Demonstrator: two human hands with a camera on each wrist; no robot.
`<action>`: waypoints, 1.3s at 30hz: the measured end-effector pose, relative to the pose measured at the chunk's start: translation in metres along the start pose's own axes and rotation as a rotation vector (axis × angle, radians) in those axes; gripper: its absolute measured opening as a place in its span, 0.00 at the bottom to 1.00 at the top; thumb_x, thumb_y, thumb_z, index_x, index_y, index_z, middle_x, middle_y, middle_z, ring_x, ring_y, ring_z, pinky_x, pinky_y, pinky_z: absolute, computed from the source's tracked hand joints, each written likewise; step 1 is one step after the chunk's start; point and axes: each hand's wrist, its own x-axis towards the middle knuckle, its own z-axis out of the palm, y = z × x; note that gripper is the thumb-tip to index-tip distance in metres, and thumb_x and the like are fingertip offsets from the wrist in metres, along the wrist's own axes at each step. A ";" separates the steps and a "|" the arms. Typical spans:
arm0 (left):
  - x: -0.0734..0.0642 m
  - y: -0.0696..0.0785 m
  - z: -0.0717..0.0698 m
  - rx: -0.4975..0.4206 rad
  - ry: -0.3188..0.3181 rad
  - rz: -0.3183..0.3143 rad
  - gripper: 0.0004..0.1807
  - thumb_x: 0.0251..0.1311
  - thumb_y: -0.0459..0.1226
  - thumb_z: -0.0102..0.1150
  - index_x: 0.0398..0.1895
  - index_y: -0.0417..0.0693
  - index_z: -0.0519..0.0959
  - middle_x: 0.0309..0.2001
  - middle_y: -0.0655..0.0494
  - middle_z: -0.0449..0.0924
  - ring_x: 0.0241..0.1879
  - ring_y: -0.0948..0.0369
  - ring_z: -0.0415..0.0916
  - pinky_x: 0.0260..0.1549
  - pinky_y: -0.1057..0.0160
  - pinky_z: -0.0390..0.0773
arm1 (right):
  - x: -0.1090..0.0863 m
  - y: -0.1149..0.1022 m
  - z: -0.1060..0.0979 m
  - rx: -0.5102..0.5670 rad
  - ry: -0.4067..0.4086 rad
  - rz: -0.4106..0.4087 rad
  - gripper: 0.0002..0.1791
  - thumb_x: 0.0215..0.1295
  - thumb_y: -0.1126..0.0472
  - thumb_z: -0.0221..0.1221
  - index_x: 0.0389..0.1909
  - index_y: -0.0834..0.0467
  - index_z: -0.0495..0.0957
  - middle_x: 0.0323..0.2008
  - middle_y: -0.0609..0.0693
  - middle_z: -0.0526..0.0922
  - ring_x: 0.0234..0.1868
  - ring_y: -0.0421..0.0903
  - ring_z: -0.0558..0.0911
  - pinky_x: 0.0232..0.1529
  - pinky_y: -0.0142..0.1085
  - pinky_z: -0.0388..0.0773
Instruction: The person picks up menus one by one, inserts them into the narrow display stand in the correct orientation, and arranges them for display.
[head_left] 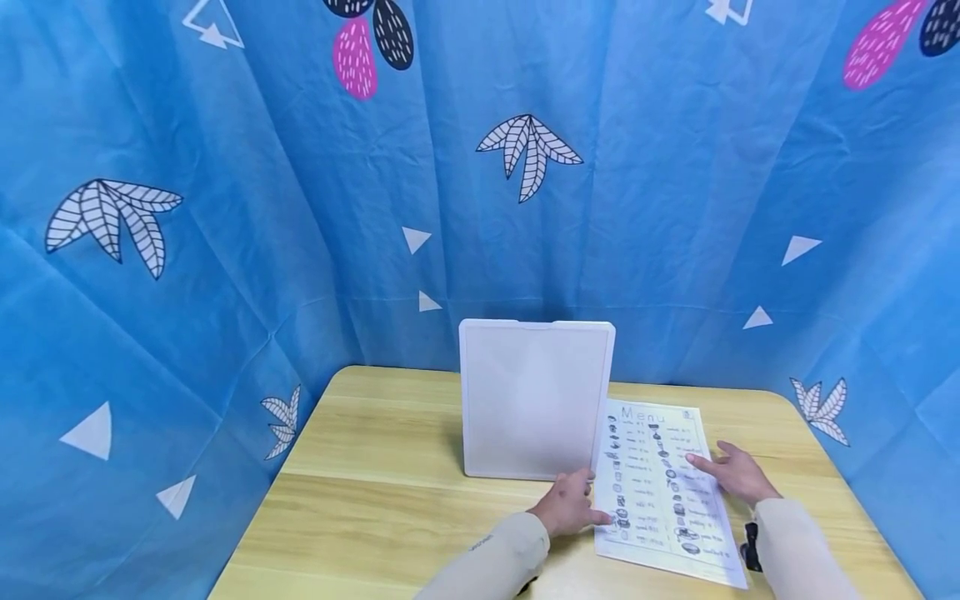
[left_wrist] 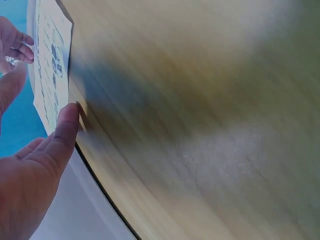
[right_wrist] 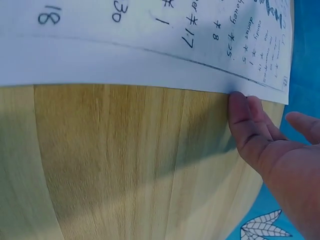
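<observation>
**Blue curtain (head_left: 660, 242) round a wood-grain surface (head_left: 360, 467), a handwritten menu sheet (head_left: 663, 492) between two grips**

Head view: the menu sheet lies flat on the surface, its heading at the far end. The step in hand looks like handling or squaring the sheet by its long edges; the next move, I judge, calls for even, light contact on both sides so the paper does not buckle. Counted: one menu sheet, one white square panel (head_left: 536, 400) standing upright just beside the sheet's far left edge, two bare grips, two pale sleeves (head_left: 498, 554). The left grip (head_left: 567, 504) is at the sheet's left edge, thumb spread over its margin; the right grip (head_left: 735, 473) is at its right edge, digits spread.

Left wrist view: one extended digit reaches the sheet's edge, with the panel just beside; firm contact I cannot tell.

Right wrist view: fingertips meet the sheet's right margin near the heading end, another digit standing apart; no pinch on the paper shows.
</observation>
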 end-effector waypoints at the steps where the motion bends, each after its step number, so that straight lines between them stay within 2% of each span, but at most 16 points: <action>1: 0.000 0.000 0.000 -0.016 0.002 -0.015 0.39 0.44 0.43 0.81 0.62 0.47 0.75 0.48 0.54 0.84 0.51 0.58 0.79 0.53 0.58 0.78 | 0.000 0.000 0.000 0.008 -0.003 0.002 0.67 0.63 0.29 0.57 0.69 0.83 0.37 0.63 0.86 0.56 0.59 0.77 0.70 0.60 0.67 0.65; 6: 0.002 0.001 0.000 -0.066 0.002 -0.054 0.37 0.44 0.42 0.81 0.59 0.47 0.76 0.44 0.56 0.83 0.48 0.58 0.79 0.52 0.58 0.78 | 0.000 -0.002 0.002 0.057 -0.014 0.012 0.67 0.63 0.30 0.58 0.69 0.83 0.36 0.63 0.85 0.55 0.58 0.74 0.73 0.61 0.66 0.64; 8: 0.002 0.003 -0.001 -0.076 -0.002 -0.059 0.36 0.44 0.42 0.81 0.58 0.47 0.76 0.44 0.56 0.83 0.47 0.58 0.79 0.51 0.59 0.78 | -0.001 -0.004 0.002 0.070 -0.011 0.016 0.67 0.63 0.31 0.59 0.69 0.83 0.36 0.63 0.85 0.55 0.53 0.70 0.78 0.59 0.65 0.68; 10: 0.002 0.005 -0.002 -0.093 -0.011 -0.072 0.36 0.44 0.43 0.81 0.58 0.47 0.76 0.44 0.56 0.83 0.47 0.58 0.79 0.51 0.59 0.78 | -0.003 -0.005 0.002 0.096 -0.007 0.025 0.66 0.64 0.32 0.59 0.70 0.82 0.35 0.63 0.85 0.55 0.41 0.62 0.83 0.52 0.58 0.76; 12: 0.002 0.006 -0.002 -0.107 -0.017 -0.085 0.36 0.44 0.44 0.81 0.58 0.47 0.76 0.44 0.56 0.83 0.46 0.58 0.80 0.51 0.58 0.79 | -0.004 -0.006 0.002 0.126 -0.004 0.035 0.63 0.66 0.34 0.58 0.71 0.81 0.35 0.64 0.85 0.54 0.30 0.52 0.81 0.42 0.48 0.80; 15: 0.003 0.007 -0.002 -0.115 -0.020 -0.101 0.36 0.45 0.47 0.81 0.58 0.48 0.77 0.44 0.57 0.82 0.46 0.58 0.80 0.50 0.58 0.79 | -0.006 -0.007 0.003 0.175 -0.011 0.042 0.61 0.68 0.37 0.58 0.72 0.79 0.33 0.65 0.86 0.51 0.20 0.43 0.72 0.28 0.37 0.74; 17: 0.003 0.007 -0.002 -0.115 -0.017 -0.107 0.36 0.45 0.49 0.80 0.58 0.48 0.77 0.44 0.57 0.82 0.46 0.58 0.80 0.50 0.57 0.79 | -0.006 -0.008 0.004 0.196 -0.013 0.045 0.60 0.69 0.38 0.57 0.72 0.79 0.33 0.65 0.85 0.53 0.20 0.42 0.71 0.26 0.34 0.74; 21: 0.003 0.007 -0.003 -0.117 -0.013 -0.101 0.35 0.46 0.49 0.80 0.56 0.47 0.77 0.44 0.56 0.82 0.46 0.58 0.80 0.50 0.58 0.78 | -0.007 -0.009 0.005 0.228 -0.018 0.049 0.60 0.70 0.37 0.56 0.73 0.78 0.33 0.65 0.82 0.58 0.32 0.42 0.77 0.27 0.35 0.76; 24: 0.002 0.006 -0.003 -0.122 -0.012 -0.087 0.35 0.46 0.49 0.80 0.56 0.45 0.77 0.44 0.55 0.82 0.45 0.58 0.80 0.50 0.58 0.78 | -0.007 -0.010 0.006 0.254 -0.026 0.055 0.59 0.70 0.36 0.54 0.73 0.77 0.32 0.65 0.80 0.61 0.41 0.45 0.78 0.29 0.35 0.76; 29: 0.002 0.006 -0.003 -0.141 -0.018 -0.085 0.36 0.46 0.49 0.80 0.57 0.45 0.76 0.44 0.55 0.83 0.46 0.58 0.80 0.51 0.58 0.78 | -0.008 -0.010 0.006 0.282 -0.033 0.063 0.59 0.71 0.36 0.53 0.74 0.75 0.31 0.66 0.79 0.60 0.42 0.45 0.78 0.32 0.35 0.78; 31: 0.002 0.006 -0.003 -0.147 -0.019 -0.082 0.36 0.46 0.49 0.79 0.58 0.44 0.76 0.45 0.55 0.83 0.47 0.57 0.80 0.51 0.58 0.78 | -0.008 -0.010 0.007 0.271 -0.032 0.052 0.58 0.71 0.35 0.52 0.73 0.76 0.32 0.66 0.80 0.58 0.43 0.49 0.78 0.37 0.38 0.79; 32: 0.003 0.006 -0.002 -0.153 -0.019 -0.081 0.37 0.46 0.49 0.80 0.58 0.44 0.76 0.45 0.54 0.83 0.47 0.57 0.80 0.52 0.58 0.78 | -0.007 -0.011 0.008 0.250 -0.030 0.046 0.59 0.71 0.35 0.52 0.73 0.77 0.33 0.67 0.80 0.56 0.47 0.55 0.78 0.43 0.42 0.80; 35: 0.003 0.006 -0.003 -0.174 -0.029 -0.076 0.39 0.45 0.50 0.80 0.59 0.43 0.75 0.47 0.52 0.82 0.48 0.56 0.80 0.53 0.58 0.77 | -0.006 -0.012 0.011 0.199 -0.033 0.025 0.60 0.71 0.33 0.51 0.72 0.79 0.34 0.68 0.81 0.52 0.61 0.73 0.69 0.59 0.57 0.72; 37: 0.002 0.006 -0.003 -0.180 -0.043 -0.067 0.41 0.44 0.50 0.81 0.61 0.42 0.74 0.48 0.51 0.82 0.50 0.56 0.79 0.54 0.58 0.77 | -0.005 -0.013 0.014 0.180 -0.034 0.015 0.60 0.71 0.33 0.51 0.72 0.79 0.34 0.68 0.81 0.50 0.68 0.76 0.58 0.65 0.62 0.61; 38: 0.002 0.006 -0.004 -0.187 -0.053 -0.065 0.42 0.44 0.49 0.81 0.62 0.42 0.73 0.49 0.50 0.82 0.50 0.56 0.79 0.55 0.58 0.76 | -0.005 -0.014 0.015 0.178 -0.036 0.011 0.60 0.71 0.32 0.51 0.71 0.80 0.34 0.68 0.81 0.49 0.69 0.77 0.55 0.66 0.64 0.58; 39: 0.001 0.006 -0.005 -0.187 -0.062 -0.060 0.42 0.44 0.49 0.81 0.62 0.42 0.73 0.50 0.50 0.82 0.51 0.56 0.79 0.55 0.58 0.76 | -0.004 -0.015 0.017 0.188 -0.035 0.005 0.60 0.71 0.33 0.51 0.71 0.80 0.33 0.68 0.81 0.50 0.68 0.77 0.56 0.66 0.63 0.59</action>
